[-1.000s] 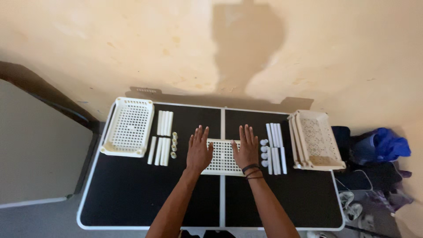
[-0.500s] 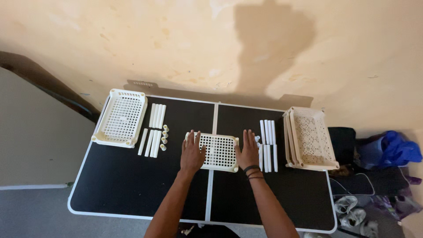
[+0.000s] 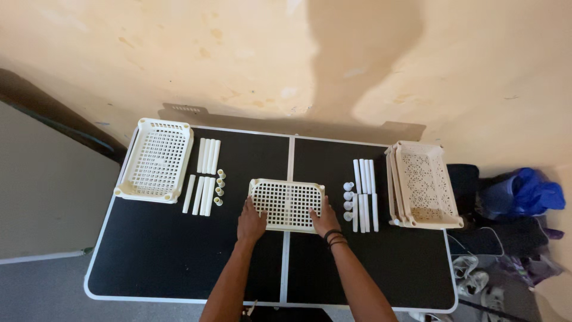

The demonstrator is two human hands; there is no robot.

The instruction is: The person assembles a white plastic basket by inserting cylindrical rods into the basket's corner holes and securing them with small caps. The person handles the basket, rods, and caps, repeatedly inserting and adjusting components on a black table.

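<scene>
A cream perforated tray [image 3: 287, 203] lies flat in the middle of the black folding table [image 3: 167, 262]. My left hand [image 3: 251, 222] rests on its near left corner with fingers spread. My right hand [image 3: 325, 219], with dark bands on the wrist, touches its near right corner. Neither hand grips the tray. To the left lie several white tubes [image 3: 205, 175] and small white caps [image 3: 220, 187]. More white tubes [image 3: 364, 194] and caps [image 3: 348, 201] lie to the right.
A cream lattice basket [image 3: 157, 159] stands at the table's far left. A stack of patterned cream trays [image 3: 422, 185] stands at the far right. A blue bag [image 3: 527, 189] and shoes [image 3: 471, 276] lie on the floor to the right. A wall rises behind the table.
My hands have slid back from the tray's top and sides to its near corners. The camera view has shifted slightly, so the table sits lower in the picture.
</scene>
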